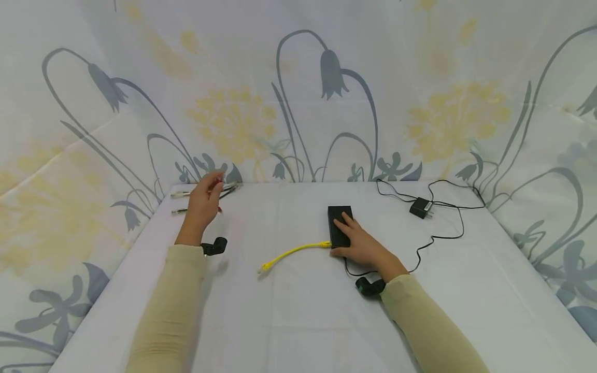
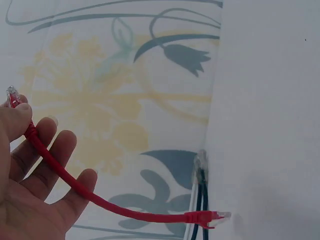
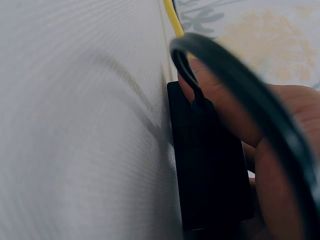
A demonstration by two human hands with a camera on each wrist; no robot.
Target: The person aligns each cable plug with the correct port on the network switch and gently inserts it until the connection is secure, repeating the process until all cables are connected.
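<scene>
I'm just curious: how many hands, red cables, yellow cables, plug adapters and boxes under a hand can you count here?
Hands: 2 (left hand, right hand)
Red cable: 1
Yellow cable: 1
Plug adapter: 1
Black box: 1
Total: 6

I see a black box (image 1: pixel 337 238) lying flat, a yellow cable (image 1: pixel 294 250) curving leftward from its near end, and a red cable (image 2: pixel 107 204), clear-tipped at both ends, held up bent well left of the box.
</scene>
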